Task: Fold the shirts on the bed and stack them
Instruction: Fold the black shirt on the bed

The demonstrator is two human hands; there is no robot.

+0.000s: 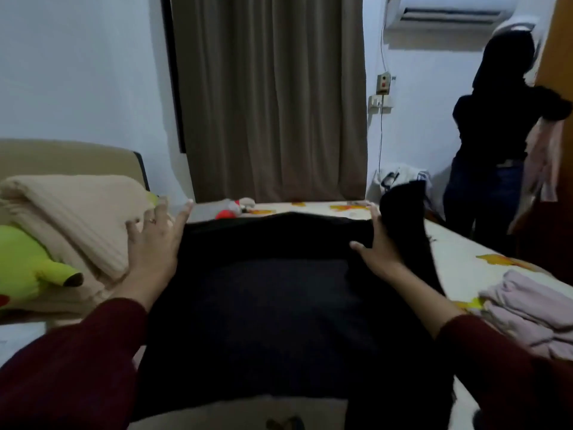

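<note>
Fingers, left hand (152,243): straight and spread, holding nothing; hand sits at the left edge of the black shirt (263,305), whether it touches the cloth cannot be told.
Fingers, right hand (376,246): thumb out, fingers extended against a raised flap of the shirt, probably a sleeve (403,212), which stands up behind them; no curl visible, so a true grip cannot be confirmed.
Shirt position: spread flat across the bed (459,259), between both forearms, collar end away from the camera.
Stack: folded pale pink garments (527,311) lie on the bed to the right, apart from the black shirt.
Neighbours: beige blanket (77,218) and green plush toy (28,268) just beside the left hand.
Risk 1: sleeve is only propped, not pinched; it may flop outward and spoil the fold.
Risk 2: dark cloth hides creases; fold could trap a wrinkle unseen.
Risk 3: left hand so near the blanket; a sweep could drag its corner onto the shirt.
Risk 4: near hem hangs toward the bed edge; shirt may slide off.
</note>
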